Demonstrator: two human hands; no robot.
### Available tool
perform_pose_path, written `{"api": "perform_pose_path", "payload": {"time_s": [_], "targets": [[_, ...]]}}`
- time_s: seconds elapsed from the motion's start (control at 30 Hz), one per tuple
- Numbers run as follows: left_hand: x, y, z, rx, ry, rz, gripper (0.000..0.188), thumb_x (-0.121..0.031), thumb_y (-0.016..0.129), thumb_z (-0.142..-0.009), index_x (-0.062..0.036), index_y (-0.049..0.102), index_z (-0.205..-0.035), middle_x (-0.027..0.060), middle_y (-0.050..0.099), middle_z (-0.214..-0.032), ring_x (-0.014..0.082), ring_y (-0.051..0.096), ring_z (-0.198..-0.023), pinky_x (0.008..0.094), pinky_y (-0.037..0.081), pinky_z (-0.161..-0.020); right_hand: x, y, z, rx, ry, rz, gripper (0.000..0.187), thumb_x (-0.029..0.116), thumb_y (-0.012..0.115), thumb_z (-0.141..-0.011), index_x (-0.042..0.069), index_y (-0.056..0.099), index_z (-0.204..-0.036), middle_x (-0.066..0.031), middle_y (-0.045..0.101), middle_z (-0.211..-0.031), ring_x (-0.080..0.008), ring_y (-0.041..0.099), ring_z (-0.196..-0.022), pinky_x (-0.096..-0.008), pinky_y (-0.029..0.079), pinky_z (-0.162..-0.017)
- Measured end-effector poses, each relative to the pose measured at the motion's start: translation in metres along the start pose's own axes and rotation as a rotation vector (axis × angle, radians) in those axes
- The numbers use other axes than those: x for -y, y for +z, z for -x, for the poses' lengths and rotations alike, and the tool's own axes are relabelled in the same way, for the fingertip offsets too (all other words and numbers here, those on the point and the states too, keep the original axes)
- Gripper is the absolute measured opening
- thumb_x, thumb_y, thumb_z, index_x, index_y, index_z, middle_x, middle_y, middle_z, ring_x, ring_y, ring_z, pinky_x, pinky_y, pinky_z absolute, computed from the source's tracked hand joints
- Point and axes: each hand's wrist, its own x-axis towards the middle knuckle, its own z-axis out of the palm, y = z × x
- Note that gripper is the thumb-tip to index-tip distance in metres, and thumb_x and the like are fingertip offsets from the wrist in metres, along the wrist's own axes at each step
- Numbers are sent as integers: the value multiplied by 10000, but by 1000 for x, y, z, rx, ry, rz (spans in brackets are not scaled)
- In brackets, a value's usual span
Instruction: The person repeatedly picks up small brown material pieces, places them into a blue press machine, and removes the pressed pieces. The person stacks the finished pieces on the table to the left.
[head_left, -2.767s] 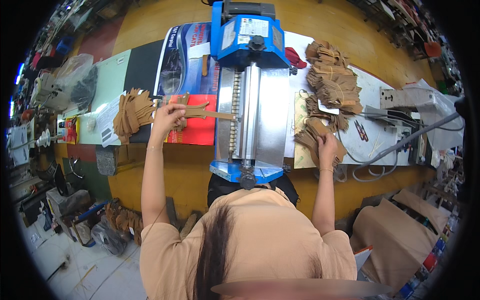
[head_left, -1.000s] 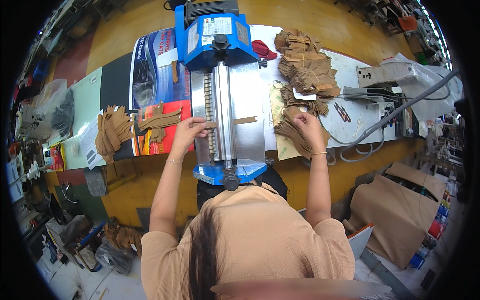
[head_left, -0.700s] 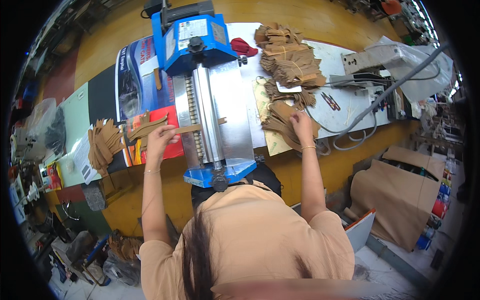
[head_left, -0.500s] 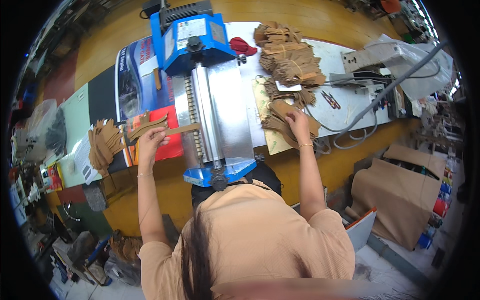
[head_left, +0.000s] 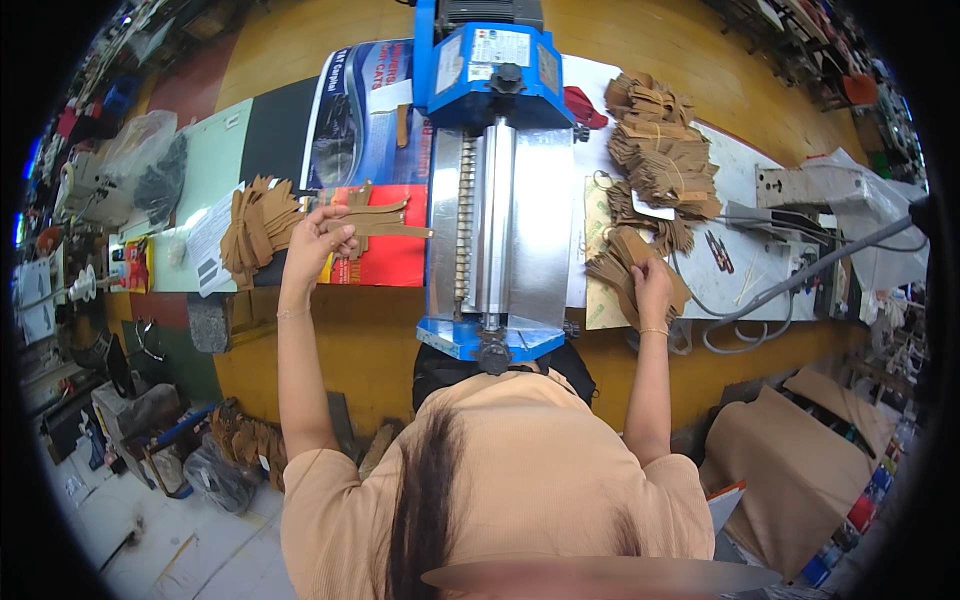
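Observation:
My left hand [head_left: 325, 243] pinches brown leather strips [head_left: 385, 228] that fan out to the right. The longest strip's tip reaches the left edge of a blue machine [head_left: 492, 80], short of its bright steel roller [head_left: 495, 220] and the row of small rings beside it. A heap of brown strips [head_left: 255, 232] lies just left of this hand. Over to the right, my right hand [head_left: 655, 285] is closed on the edge of a leather piece at a fanned pile [head_left: 618, 270]; its fingertips are partly hidden.
Tied bundles of leather pieces [head_left: 660, 150] lie behind my right hand. A red cloth [head_left: 583, 107] sits beside the machine. A grey cable [head_left: 790, 280] and a grey metal arm [head_left: 785, 188] stand at the right. Red sheets [head_left: 400, 265] lie under the left strips.
The view has swung left. My left hand has drawn back leftward, so the strip's tip has moved away from the machine's rings. My right hand stays at the leather pile.

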Motion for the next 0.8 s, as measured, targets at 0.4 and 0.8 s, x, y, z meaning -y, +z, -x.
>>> {"api": "perform_pose_path", "payload": {"time_s": [0.4, 0.8], "targets": [[65, -75, -57, -226, -56, -146, 194, -108, 685, -877, -21, 633, -1042, 20, 660, -792, 79, 623, -632, 182, 436, -520, 7, -12, -4, -23, -5, -68, 131, 65, 646, -862, 10, 629, -980, -158, 672, -880, -292, 656, -774, -364, 508, -703], [-15, -18, -27, -24, 88, -120, 157, -112, 689, -874, -23, 645, -995, -13, 630, -777, 49, 582, -679, 170, 431, -576, 22, -19, -8, -4, 1, -154, 142, 67, 615, -878, 8, 642, -1004, -166, 667, -919, -314, 646, -803, -374, 506, -726]]}}
